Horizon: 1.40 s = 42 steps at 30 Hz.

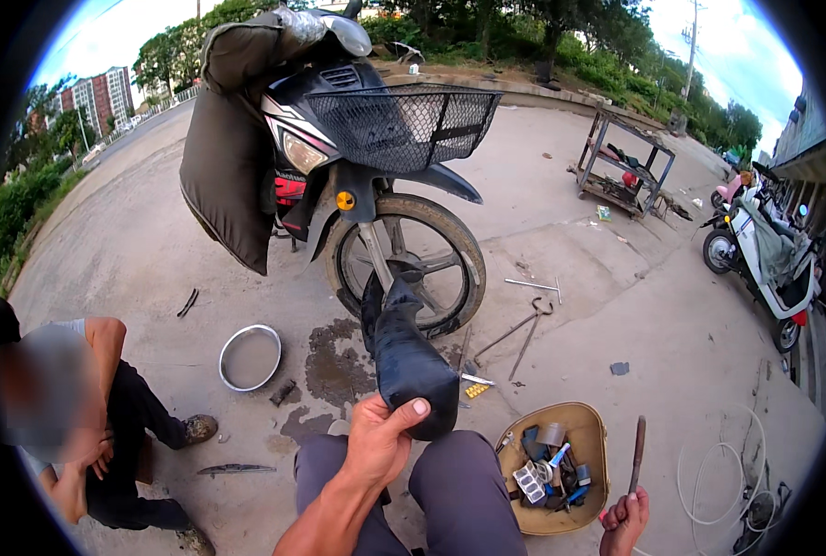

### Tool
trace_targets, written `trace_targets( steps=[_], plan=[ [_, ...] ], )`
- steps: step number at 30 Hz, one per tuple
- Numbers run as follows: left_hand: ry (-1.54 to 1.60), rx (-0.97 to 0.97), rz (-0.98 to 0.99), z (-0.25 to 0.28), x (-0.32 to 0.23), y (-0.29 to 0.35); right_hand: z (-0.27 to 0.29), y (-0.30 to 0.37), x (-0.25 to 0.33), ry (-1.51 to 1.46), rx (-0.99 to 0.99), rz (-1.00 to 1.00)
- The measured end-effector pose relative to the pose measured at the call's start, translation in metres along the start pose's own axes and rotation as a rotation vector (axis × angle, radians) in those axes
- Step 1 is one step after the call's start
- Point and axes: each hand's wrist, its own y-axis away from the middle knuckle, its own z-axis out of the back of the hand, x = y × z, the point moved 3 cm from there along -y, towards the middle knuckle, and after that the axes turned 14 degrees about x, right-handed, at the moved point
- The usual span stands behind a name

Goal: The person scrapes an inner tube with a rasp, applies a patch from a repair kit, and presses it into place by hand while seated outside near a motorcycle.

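Observation:
My left hand (382, 443) is closed on an inflated black inner tube (417, 366), thumb on top, just above my knees. The tube bulges toward me and runs back to the front wheel (464, 243) of a parked scooter (339, 111). Out at the lower right, my right hand (627, 521) grips a rusty, rod-like tool (638, 454), which points upward; its exact kind is unclear. Between that hand and my knee sits a tan tub (601, 463) of small tools, tubes and bits.
A seated person (126, 398) is at my left, near a round metal basin (251, 358). Long pincers (522, 335) and a T-handle wrench (535, 284) lie right of the wheel. Farther off stand a metal cart (622, 162) and parked scooters (765, 250); a pale hose (723, 449) coils at right.

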Motion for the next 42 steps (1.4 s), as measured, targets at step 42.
trace_targets(
  steps=[42],
  plan=[
    [-0.017, 0.038, -0.112, 0.019, -0.022, 0.017, -0.296, 0.053, -0.01, 1.151, 0.753, 0.972]
  ],
)
